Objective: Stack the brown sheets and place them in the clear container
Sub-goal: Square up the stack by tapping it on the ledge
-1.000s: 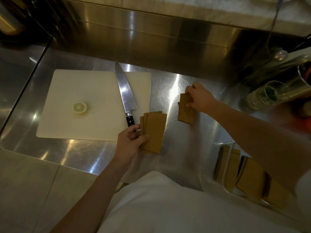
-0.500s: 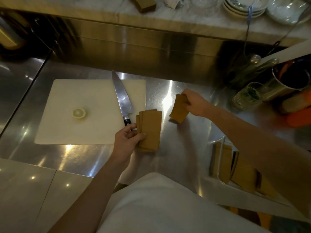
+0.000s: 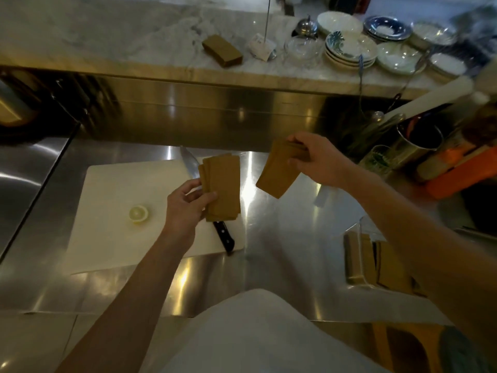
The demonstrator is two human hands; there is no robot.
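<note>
The brown sheets look thin, light and fairly stiff, holding flat where they stick out unsupported, so I judge they will slide over one another easily and are best pinched across a short end with thumb on top. The left hand [image 3: 188,208] has its grip clamped on a fanned bundle [image 3: 222,189] held above the cutting board [image 3: 107,211]; at least three staggered edges show, though the exact count cannot be told. The right hand [image 3: 320,160] pinches a smaller bundle [image 3: 277,173] by its upper end, lifted clear of the steel bench [image 3: 282,238]; it may be one or two sheets. More sheets stand on edge inside the clear container [image 3: 360,254] at the right, roughly three groups, partly hidden by the forearm. One knife [image 3: 223,232] and one lemon half [image 3: 138,213] lie on the board.
</note>
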